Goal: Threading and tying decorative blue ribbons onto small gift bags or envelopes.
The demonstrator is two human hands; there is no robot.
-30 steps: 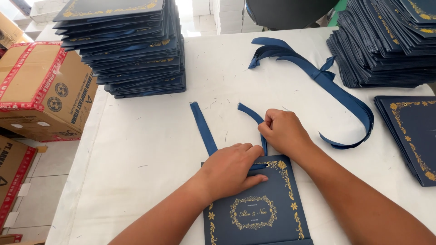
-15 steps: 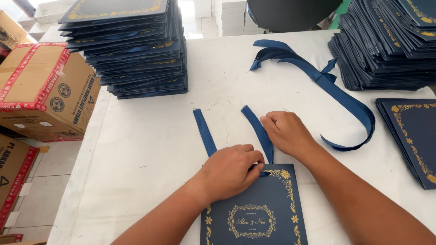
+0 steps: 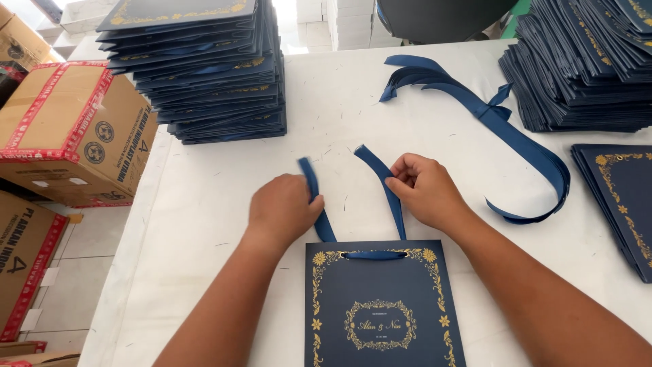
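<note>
Your two hands each pinch one end of a blue ribbon on a dark blue card

From your head camera: the dark blue card (image 3: pixel 380 299) with gold flowers lies flat at the near edge of the white table (image 3: pixel 217 204). Your left hand (image 3: pixel 282 207) is closed on the left ribbon end (image 3: pixel 311 173); your right hand (image 3: pixel 424 189) grips the right ribbon end (image 3: pixel 377 170). White room lies open between the card stack (image 3: pixel 204 68) far left and the loose ribbon bundle (image 3: pixel 516 143) right. A moment ago your left hand pressed on the card; now it is up on the ribbon
</note>
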